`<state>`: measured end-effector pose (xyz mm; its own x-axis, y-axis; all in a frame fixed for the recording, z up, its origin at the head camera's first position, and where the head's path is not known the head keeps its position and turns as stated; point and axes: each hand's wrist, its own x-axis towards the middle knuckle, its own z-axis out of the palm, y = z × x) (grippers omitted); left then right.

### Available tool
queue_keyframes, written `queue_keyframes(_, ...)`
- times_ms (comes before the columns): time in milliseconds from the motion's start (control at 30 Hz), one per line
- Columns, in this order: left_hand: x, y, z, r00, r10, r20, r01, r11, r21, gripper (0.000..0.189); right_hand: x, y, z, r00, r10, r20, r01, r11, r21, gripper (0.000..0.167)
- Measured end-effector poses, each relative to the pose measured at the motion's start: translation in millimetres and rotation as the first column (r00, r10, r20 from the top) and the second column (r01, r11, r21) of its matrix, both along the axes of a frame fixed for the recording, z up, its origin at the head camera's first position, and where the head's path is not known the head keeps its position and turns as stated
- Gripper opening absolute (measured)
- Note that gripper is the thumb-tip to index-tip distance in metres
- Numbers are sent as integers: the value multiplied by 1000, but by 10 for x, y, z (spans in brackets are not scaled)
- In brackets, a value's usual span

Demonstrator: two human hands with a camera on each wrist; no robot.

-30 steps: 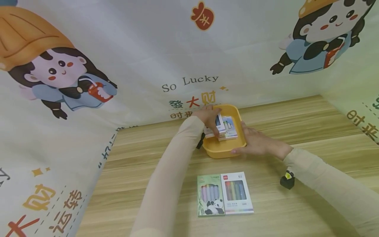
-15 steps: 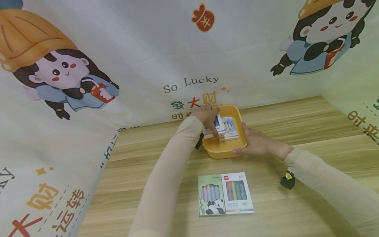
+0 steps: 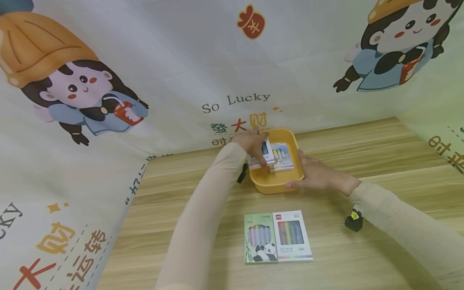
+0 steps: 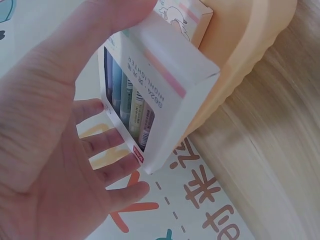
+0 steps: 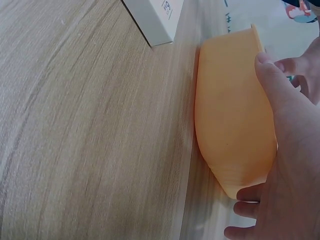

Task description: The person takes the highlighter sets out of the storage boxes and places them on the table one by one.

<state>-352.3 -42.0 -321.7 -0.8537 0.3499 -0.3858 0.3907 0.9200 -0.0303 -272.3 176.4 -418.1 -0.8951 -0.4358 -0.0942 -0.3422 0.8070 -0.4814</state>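
Observation:
My left hand [image 3: 251, 144] grips a white highlighter box [image 4: 172, 75] between thumb and fingers, tilted at the left side of a yellow plastic bin [image 3: 275, 187]. Through the box's window, several highlighters show in the left wrist view. Inside the bin lies another pale box [image 3: 284, 160] with pens pictured or visible on its front, partly covered by the held one. My right hand [image 3: 319, 174] grips the bin's right side, thumb at the near corner and fingers farther back. The right wrist view shows the bin's outer wall [image 5: 232, 105] against that hand.
On the wooden table [image 3: 174, 193], nearer to me, a green panda-print pen box [image 3: 260, 237] and a white windowed pen box [image 3: 293, 235] lie side by side. A printed cloth backdrop [image 3: 181, 60] stands behind and along both sides.
The head view has shifted slightly, so the scene sits a little to the right. Both hands keep nearly the same hold on the highlighter box and the bin.

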Motion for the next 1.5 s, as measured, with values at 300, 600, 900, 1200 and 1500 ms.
queue_keyframes(300, 20, -85, 11, 999, -22, 30, 21, 1000, 16, 116, 19, -10, 7, 1000, 2, -7, -2, 1000, -13, 134)
queue_keyframes(600, 49, -126, 5, 999, -35, 4, 35, 999, -8, 115, 12, -5, 13, 1000, 16, -18, -16, 1000, -22, 132)
queue_keyframes(900, 68, -204, -1, 999, -44, 21, 44, 999, 7, 118, 3, -15, 1, 1000, 13, -20, -13, 999, -29, 132)
queue_keyframes(1200, 85, -295, 28, 1000, -21, 2, 21, 999, 27, 115, 9, -9, 13, 1000, 6, -27, -6, 1000, -29, 134)
queue_keyframes(1500, 140, -362, 37, 1000, -6, 21, 6, 1000, 13, 115, 1, -17, -2, 999, 25, -45, -28, 998, -64, 132)
